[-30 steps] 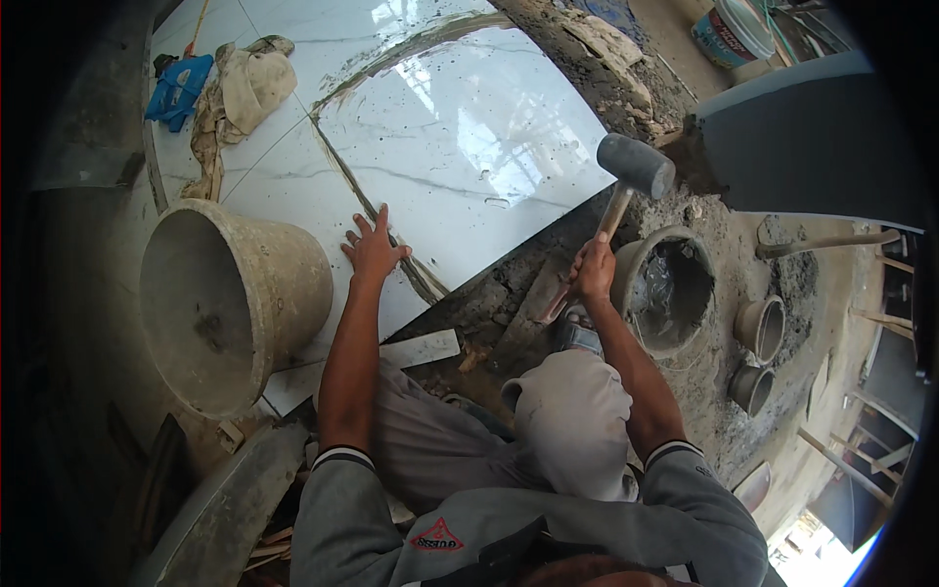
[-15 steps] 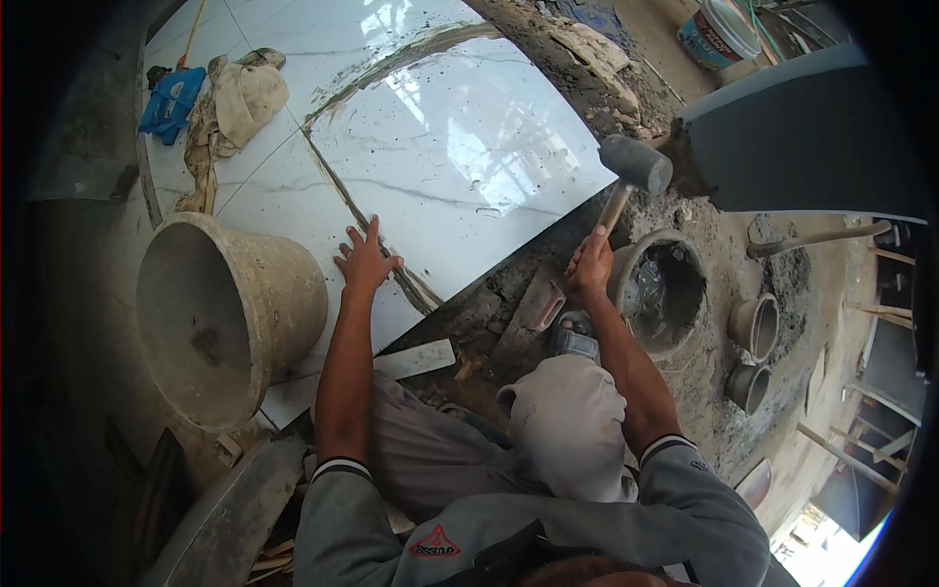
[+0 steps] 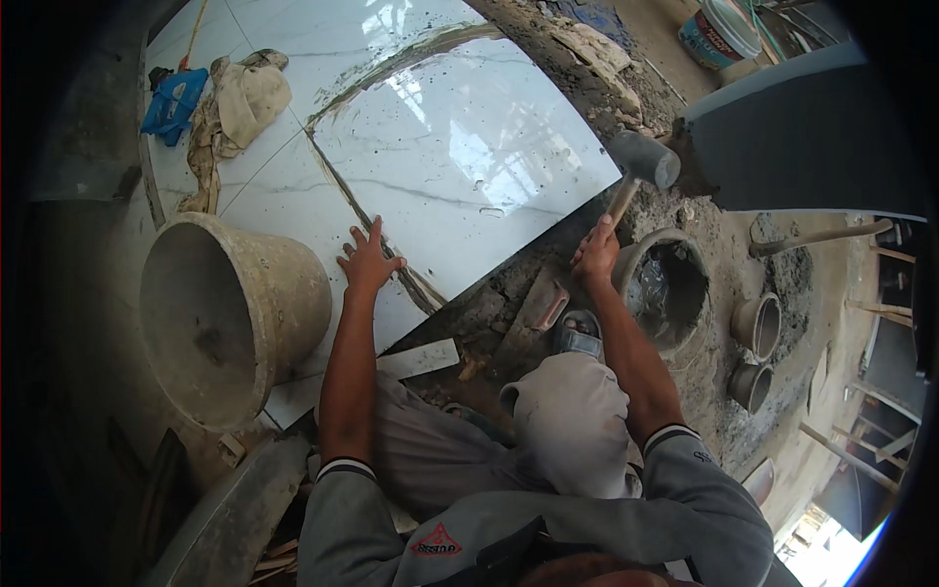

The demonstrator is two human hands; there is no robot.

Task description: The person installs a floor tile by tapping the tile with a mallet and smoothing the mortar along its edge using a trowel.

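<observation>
My left hand (image 3: 372,256) rests with fingers spread on the white marble-look tile (image 3: 460,157), over a smeared grout line along its left edge. My right hand (image 3: 597,252) grips a grey rubber mallet (image 3: 646,159) by its wooden handle, the head raised beside the tile's right corner. A trowel (image 3: 536,318) with a red handle lies below my right hand, near my sandalled foot (image 3: 577,342). A large empty-looking bucket (image 3: 284,303) lies tipped at my left, and a mortar bucket (image 3: 665,245) stands just right of my right hand.
A dirty cloth (image 3: 249,103) and blue bag (image 3: 171,112) lie on the tiles at upper left. Two small pots (image 3: 753,323), a long-handled tool (image 3: 812,240), a dark panel (image 3: 802,137) and a paint bucket (image 3: 722,44) are at the right. Rubble lines the tile's edge.
The view has shifted a little. My left hand stays spread on the tile, and the mallet in my right hand has shifted slightly rightward.
</observation>
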